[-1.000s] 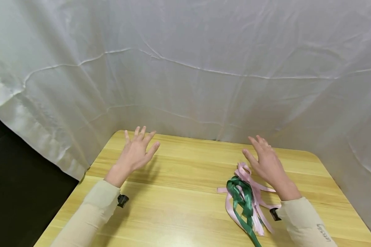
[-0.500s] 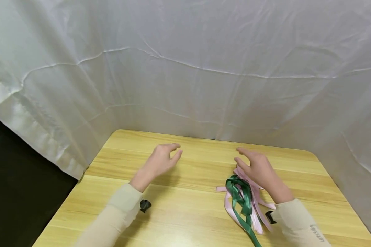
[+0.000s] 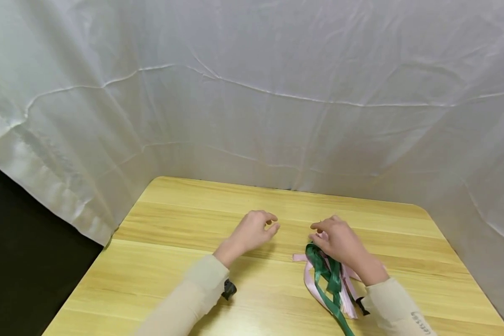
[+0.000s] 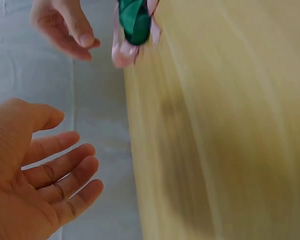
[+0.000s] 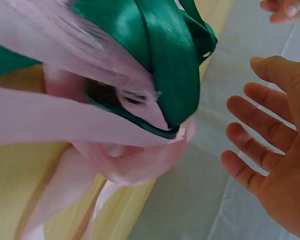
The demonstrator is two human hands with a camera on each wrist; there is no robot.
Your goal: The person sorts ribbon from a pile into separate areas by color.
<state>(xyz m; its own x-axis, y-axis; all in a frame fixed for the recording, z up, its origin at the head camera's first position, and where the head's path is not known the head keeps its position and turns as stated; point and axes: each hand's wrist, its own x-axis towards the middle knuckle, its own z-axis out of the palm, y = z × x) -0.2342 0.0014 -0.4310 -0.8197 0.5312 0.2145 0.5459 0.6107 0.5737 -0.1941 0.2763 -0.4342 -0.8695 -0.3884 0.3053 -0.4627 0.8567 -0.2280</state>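
Observation:
A tangle of satin ribbons lies on the right half of the table: a green ribbon (image 3: 334,280) looped over a pink ribbon (image 3: 312,287). My right hand (image 3: 338,240) hovers over the far end of the bundle, fingers loosely bent and holding nothing. In the right wrist view the green ribbon (image 5: 177,65) and pink ribbon (image 5: 135,167) fill the left side, apart from the fingertips. My left hand (image 3: 252,231) is over the middle of the table, left of the ribbons. The left wrist view shows that hand (image 4: 50,175) with relaxed, spread fingers and nothing in them.
The wood-grain table (image 3: 172,224) has rounded far corners. A pale, creased cloth (image 3: 252,116) hangs behind it and along both sides. Something black (image 3: 33,252) fills the lower left beyond the table. Each sleeve cuff carries a small black device (image 3: 228,289).
My left hand has travelled right and nearer, from the far left to mid-table, its fingers less spread. My right hand has drawn slightly left and nearer, over the ribbons, which stay put.

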